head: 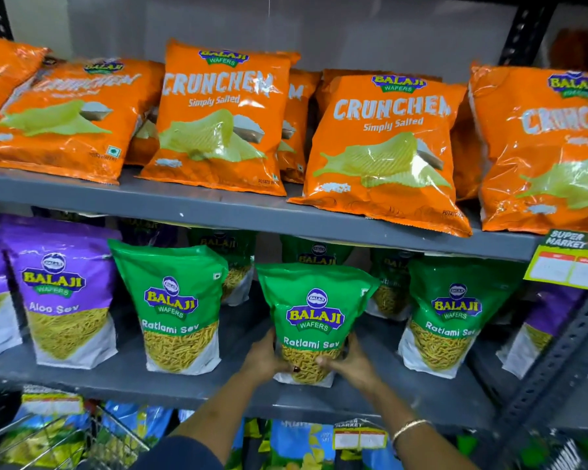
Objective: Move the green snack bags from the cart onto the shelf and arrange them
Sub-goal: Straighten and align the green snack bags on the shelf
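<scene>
green snack bag (314, 313) being gripped low by both hands (263, 359) (350, 362) on shelf (123, 374) | probably light, crinkly, slippery film | base best held, contents likely crushable

Grey metal shelf (218, 391) stocked with snack bags

Green Ratlami Sev bags (174, 307) stand upright along its front edge; purple Aloo Sev bags (62, 293) occupy the left end.

Rear green bags (314, 252) half hidden under upper shelf (252, 212); cart (65, 439) cut by bottom edge; price tag (569, 262) print blurred.
</scene>
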A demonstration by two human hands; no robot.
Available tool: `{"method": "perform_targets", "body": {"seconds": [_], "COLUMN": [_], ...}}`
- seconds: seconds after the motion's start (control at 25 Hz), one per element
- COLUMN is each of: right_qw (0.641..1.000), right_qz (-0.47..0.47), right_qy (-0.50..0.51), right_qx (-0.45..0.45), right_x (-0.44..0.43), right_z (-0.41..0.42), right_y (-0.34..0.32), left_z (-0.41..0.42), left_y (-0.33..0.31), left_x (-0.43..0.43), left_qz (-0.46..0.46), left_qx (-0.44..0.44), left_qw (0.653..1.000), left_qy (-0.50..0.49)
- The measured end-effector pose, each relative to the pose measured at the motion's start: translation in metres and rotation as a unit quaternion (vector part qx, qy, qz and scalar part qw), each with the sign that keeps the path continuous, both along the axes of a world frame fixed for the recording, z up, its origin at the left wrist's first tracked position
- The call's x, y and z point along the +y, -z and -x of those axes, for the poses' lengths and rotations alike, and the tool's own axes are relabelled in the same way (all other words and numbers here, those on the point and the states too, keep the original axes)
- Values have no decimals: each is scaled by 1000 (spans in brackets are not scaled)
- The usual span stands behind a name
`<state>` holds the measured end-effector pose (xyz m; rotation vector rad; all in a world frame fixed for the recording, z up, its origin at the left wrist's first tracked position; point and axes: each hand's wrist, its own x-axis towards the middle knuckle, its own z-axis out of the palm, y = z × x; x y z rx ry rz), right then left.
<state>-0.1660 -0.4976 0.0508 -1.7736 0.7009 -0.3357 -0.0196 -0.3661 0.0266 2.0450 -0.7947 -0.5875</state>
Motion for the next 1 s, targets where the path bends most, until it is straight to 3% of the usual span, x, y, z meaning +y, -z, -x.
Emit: {"method": "perform_targets", "body": {"seconds": [0.36,1.0], "right_qw": [999,999], "right_qz": [36,19], "right_qy": [18,12], "right_qx": [23,30], "right_x": [15,14], "right_z": [-6,-16], "right_y": [3,7], "left_z": [-5,-13], "left_y": [3,6], "left_x": [15,13], "left_qz": [-4,-49], "left_qx": [-26,-28], "left_qw": [1000,998], "left_qy": [3,1]}}
